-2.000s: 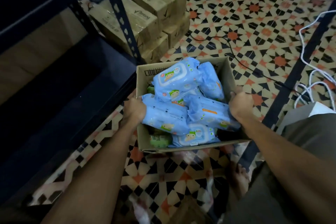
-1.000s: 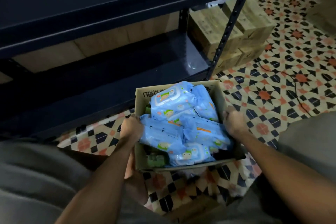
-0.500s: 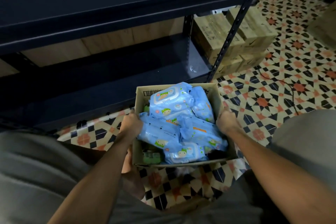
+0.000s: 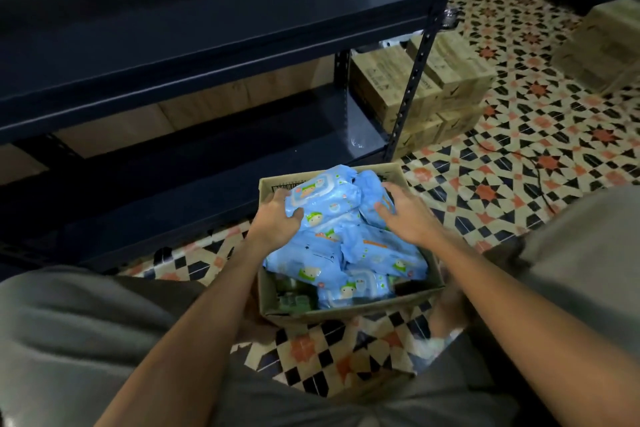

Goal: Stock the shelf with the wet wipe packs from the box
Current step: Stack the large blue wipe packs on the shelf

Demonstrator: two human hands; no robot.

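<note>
Sealed cartons at 1 o'clock, behind shelf post | left hand grips top pack; right hand spread, touching packs | both were on box rims earlier

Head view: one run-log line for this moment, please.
phase: first pick | left hand: grips top pack | right hand: open, on next pack | box: on floor, full | shelf: bare

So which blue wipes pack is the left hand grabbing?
The topmost blue plastic wipe pack, at the far end of the brown cardboard box. The left hand grips its left edge; the other blue packs lie lower, untouched by that hand.
</note>
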